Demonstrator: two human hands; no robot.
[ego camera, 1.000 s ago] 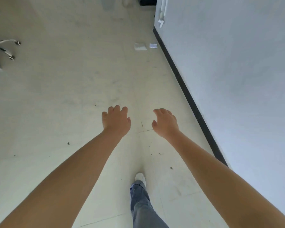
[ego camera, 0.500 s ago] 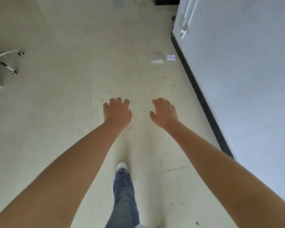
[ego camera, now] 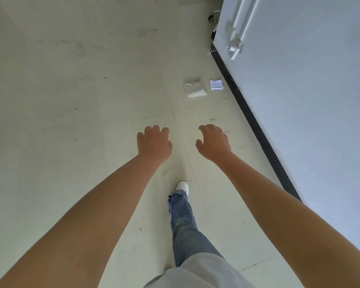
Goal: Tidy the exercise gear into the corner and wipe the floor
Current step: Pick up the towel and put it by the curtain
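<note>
Both of my arms reach forward over a pale floor (ego camera: 71,100). My left hand (ego camera: 154,144) hangs palm down with loosely curled fingers and holds nothing. My right hand (ego camera: 213,143) is also empty, fingers spread and bent. Ahead on the floor lie a folded white cloth (ego camera: 195,90) and, to its right, a smaller white folded piece (ego camera: 216,85) beside the wall. Both hands are well short of them. No exercise gear is visible.
A white wall (ego camera: 310,100) with a black baseboard (ego camera: 254,125) runs along the right. White conduit (ego camera: 240,23) is fixed to it. Small dark objects and a cable (ego camera: 212,17) lie at the wall's far end. My jeans leg and white shoe (ego camera: 183,187) step forward.
I have walked forward: the two white pieces on the floor are closer and lower in view. The chair base at the left has left the view. My hands stay empty.
</note>
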